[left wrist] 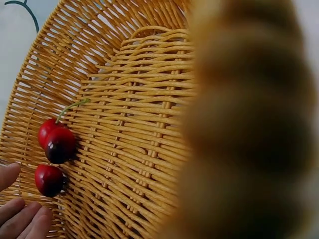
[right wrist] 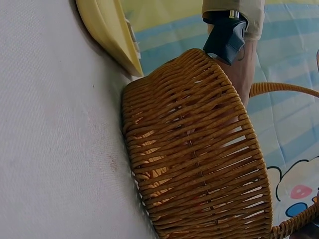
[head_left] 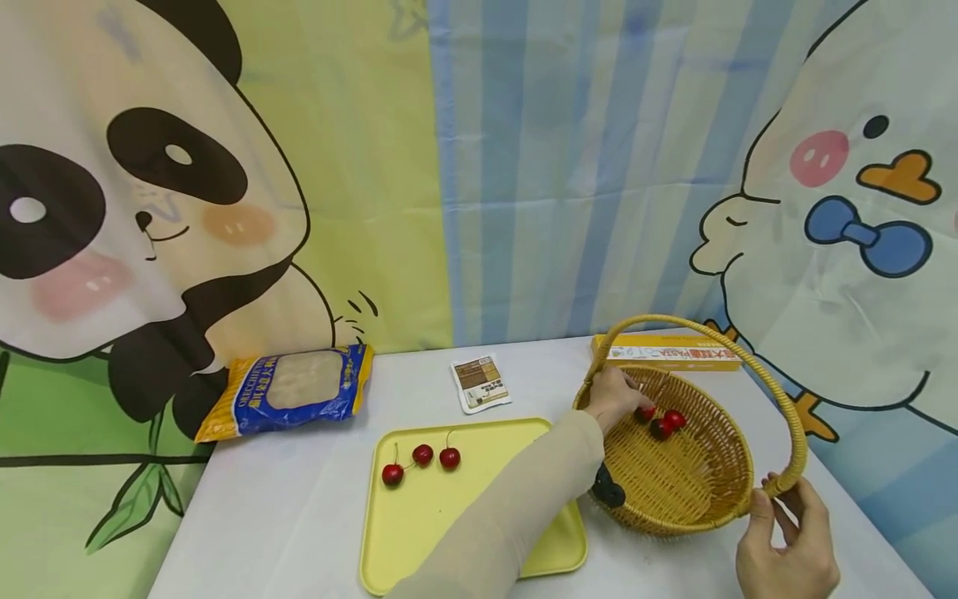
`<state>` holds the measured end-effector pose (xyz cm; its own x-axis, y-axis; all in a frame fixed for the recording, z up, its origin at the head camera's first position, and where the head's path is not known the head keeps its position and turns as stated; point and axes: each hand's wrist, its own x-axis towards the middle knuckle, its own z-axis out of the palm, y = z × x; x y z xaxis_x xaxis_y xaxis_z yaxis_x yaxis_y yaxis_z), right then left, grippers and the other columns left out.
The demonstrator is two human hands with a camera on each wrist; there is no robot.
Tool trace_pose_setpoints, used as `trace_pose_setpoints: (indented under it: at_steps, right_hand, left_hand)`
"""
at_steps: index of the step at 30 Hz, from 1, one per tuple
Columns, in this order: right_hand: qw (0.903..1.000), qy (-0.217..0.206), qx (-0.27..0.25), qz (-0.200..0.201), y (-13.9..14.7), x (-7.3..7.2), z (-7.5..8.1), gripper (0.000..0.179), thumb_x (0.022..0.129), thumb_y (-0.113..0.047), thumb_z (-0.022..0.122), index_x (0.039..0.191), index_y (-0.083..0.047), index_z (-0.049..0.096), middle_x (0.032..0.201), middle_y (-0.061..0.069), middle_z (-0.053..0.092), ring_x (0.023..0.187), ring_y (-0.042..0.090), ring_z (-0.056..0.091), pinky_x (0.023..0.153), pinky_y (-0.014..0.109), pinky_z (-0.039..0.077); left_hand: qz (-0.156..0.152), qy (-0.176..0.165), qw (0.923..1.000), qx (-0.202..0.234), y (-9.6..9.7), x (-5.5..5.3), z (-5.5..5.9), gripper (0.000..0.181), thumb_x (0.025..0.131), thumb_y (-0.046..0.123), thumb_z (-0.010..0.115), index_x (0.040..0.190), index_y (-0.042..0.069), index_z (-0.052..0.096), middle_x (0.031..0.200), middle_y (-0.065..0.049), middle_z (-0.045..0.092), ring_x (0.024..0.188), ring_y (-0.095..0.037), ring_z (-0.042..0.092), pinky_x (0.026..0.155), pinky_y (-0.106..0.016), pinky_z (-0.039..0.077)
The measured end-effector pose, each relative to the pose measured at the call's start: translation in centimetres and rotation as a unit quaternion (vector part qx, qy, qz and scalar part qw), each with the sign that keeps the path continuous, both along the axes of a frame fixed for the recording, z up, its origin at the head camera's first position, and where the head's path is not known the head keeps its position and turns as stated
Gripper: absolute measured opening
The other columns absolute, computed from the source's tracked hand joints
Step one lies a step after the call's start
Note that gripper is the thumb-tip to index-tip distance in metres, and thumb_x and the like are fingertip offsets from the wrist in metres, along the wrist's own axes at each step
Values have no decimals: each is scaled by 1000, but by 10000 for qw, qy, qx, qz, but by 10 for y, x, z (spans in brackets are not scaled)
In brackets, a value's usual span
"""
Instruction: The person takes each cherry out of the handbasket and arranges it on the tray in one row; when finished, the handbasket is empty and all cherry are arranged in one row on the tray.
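Observation:
My left hand (head_left: 614,397) reaches over the far-left rim into a wicker basket (head_left: 659,491). Its fingers (left wrist: 22,219) are extended beside red cherries (left wrist: 60,145), with a small gap from the closest cherry (left wrist: 49,180) in the left wrist view. Three cherries lie inside on the woven base, one with a green stem. My right hand (head_left: 789,541) pinches the basket between thumb and fingers, where the arched handle (head_left: 797,433) meets the right rim. The right wrist view shows the basket's outer side (right wrist: 194,159) but not the right hand's fingers.
A yellow tray (head_left: 404,549) with three stemmed cherries (head_left: 422,454) lies left of the basket, partly under my left sleeve (head_left: 509,516). Farther back are a blue-and-yellow pasta bag (head_left: 299,391), a small white-and-brown packet (head_left: 481,383) and an orange pasta box (head_left: 681,353). A printed curtain (head_left: 524,166) hangs behind.

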<state>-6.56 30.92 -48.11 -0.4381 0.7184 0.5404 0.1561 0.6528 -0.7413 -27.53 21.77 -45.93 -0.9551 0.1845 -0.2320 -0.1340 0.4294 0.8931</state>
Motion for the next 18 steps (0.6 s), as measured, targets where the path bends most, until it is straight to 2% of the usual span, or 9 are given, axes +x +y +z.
trace_pose_setpoints:
  at_steps: [10, 14, 18]
  right_hand:
    - [10000, -20, 6, -43, 1, -1, 1, 47, 104, -11, 65, 150, -19, 57, 132, 14, 68, 120, -14, 52, 100, 4, 44]
    - [10000, -28, -53, -52, -1, -1, 1, 48, 103, -11, 65, 150, -20, 57, 131, 14, 68, 120, -13, 53, 100, 5, 45]
    - [9998, -148, -119, -108, -3, 0, 1, 47, 104, -12, 64, 150, -19, 56, 133, 13, 68, 123, -9, 54, 101, 6, 45]
  left_hand:
    - [-158, -241, 9983, -509, 13, -15, -3, 34, 79, 16, 94, 67, 15, 62, 74, 1, 57, 64, -16, 52, 59, -31, 44]
    - [-255, -257, 9976, -585, 17, -20, -9, 33, 79, 15, 94, 72, 16, 62, 77, 1, 57, 66, -16, 53, 60, -32, 46]
    - [-289, -292, 9978, -524, 18, -21, -14, 29, 77, 10, 94, 74, 15, 66, 81, 2, 58, 67, -16, 54, 60, -33, 49]
